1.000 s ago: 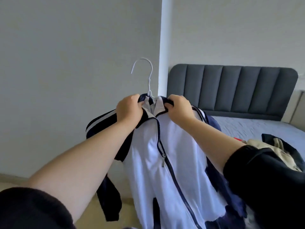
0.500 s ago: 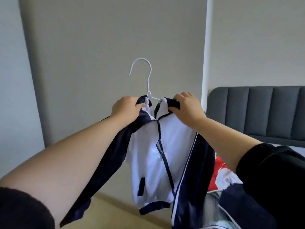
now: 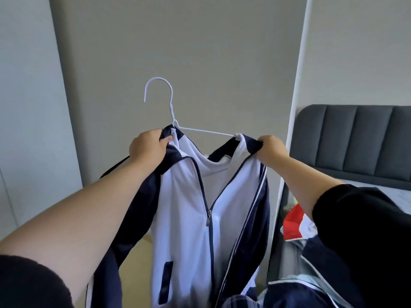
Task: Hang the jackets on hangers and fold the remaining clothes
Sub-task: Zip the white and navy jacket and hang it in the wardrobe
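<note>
Grey wall (image 3: pixel 200 52), curled fingers (image 3: pixel 163 141) gripping jacket (image 3: pixel 184 230)

the jacket (image 3: pixel 184 207) is a smooth, synthetic-looking cloth, white on the front with dark navy parts, and it has a soft, light sheen. its zipper (image 3: pixel 208 218) has a small pull that looks like metal, with a dull grey shine. the hanger (image 3: pixel 171 106) is thin wire with a smooth white coating. the headboard (image 3: pixel 355 138) is padded and covered in dark grey matt fabric. the wall (image 3: pixel 178 41) is painted, matt and even. the black sleeve (image 3: pixel 367 230) looks like soft matt cloth, a little fuzzy.
</note>
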`<state>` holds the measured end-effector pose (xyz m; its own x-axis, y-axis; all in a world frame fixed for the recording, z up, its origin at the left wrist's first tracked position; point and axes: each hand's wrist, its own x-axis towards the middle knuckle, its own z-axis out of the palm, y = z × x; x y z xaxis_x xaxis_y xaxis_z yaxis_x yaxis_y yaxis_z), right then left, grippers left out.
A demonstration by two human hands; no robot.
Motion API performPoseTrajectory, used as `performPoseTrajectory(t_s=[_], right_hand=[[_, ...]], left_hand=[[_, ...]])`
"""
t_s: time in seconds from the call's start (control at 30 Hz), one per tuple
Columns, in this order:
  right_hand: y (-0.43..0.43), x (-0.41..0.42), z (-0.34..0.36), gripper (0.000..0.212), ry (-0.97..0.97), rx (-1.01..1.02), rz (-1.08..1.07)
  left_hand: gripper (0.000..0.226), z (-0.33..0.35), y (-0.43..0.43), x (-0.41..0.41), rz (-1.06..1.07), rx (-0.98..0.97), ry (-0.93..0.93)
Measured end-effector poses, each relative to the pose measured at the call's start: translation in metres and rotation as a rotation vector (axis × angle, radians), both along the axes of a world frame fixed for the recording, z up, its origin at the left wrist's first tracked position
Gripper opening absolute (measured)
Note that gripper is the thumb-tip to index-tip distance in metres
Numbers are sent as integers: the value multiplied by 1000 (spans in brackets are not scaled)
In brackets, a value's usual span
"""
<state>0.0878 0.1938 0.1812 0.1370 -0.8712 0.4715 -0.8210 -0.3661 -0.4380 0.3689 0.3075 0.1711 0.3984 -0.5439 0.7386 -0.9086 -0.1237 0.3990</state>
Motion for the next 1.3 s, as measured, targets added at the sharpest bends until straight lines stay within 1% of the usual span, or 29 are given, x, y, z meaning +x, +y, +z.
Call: performPoseTrajectory(t_s=[0.07, 0.13, 0.23, 0.27, 0.3, 0.37, 0.4, 0.53, 0.6, 0.67, 0.73, 0.77, 0.8, 0.83, 0.9, 0.93, 0.97, 1.07, 1.13, 1.2, 1.27, 1.3], right_hand=[[8, 10, 3, 24, 82, 24, 84], [16, 21, 7, 22, 151, 105, 209], [21, 27, 14, 14, 112, 310, 351], [22, 28, 15, 14, 111, 325, 375], [23, 28, 14, 17, 141, 289, 372], [22, 32, 8, 33, 233, 181, 322], [21, 34, 4, 37, 265, 152, 300], [17, 47, 1, 42, 381, 63, 284], [20, 50, 10, 45, 393, 8, 303], [27, 53, 22, 35, 324, -75, 347], [37, 62, 32, 23, 171, -223, 418], [44, 70, 34, 21, 103, -294, 467], [51, 79, 35, 19, 77, -320, 517], [57, 87, 33, 19, 110, -290, 559], [60, 97, 26, 22, 329, -108, 570], [57, 97, 22, 23, 405, -28, 548], [53, 94, 18, 23, 413, 12, 536], [45, 83, 9, 18, 274, 2, 505], [42, 79, 1, 11, 218, -20, 460], [39, 77, -6, 9, 111, -43, 420], [37, 73, -9, 8, -2, -38, 414], [37, 72, -9, 10, -40, -21, 427]], left_hand=[[46, -3, 3, 3, 17, 19, -3], [46, -3, 5, 4, 45, 44, -8], [46, -8, 5, 9, 83, 65, -5], [45, -11, 5, 11, 92, 67, -2], [44, -13, 5, 12, 100, 68, -2], [43, -18, 6, 14, 101, 73, -12], [41, -19, 6, 15, 95, 79, -28], [36, -22, 11, 28, 102, 90, -179], [34, -19, 14, 37, 112, 71, -233], [30, -14, 17, 44, 119, 83, -304], [20, -11, 15, 42, 105, 150, -446], [17, -11, 13, 36, 86, 173, -499], [16, -12, 10, 30, 62, 165, -499], [17, -12, 8, 23, 45, 145, -455], [22, -14, 3, 15, 22, 135, -292], [25, -18, 2, 13, 9, 141, -208], [29, -24, 0, 10, 3, 149, -128], [36, -42, -4, -4, -59, 157, 70], [35, -47, -8, -12, -187, 189, 200], [27, -42, -10, -15, -360, 210, 330], [7, -34, -8, -15, -493, 231, 446], [18, -31, -5, -16, -544, 261, 480]])
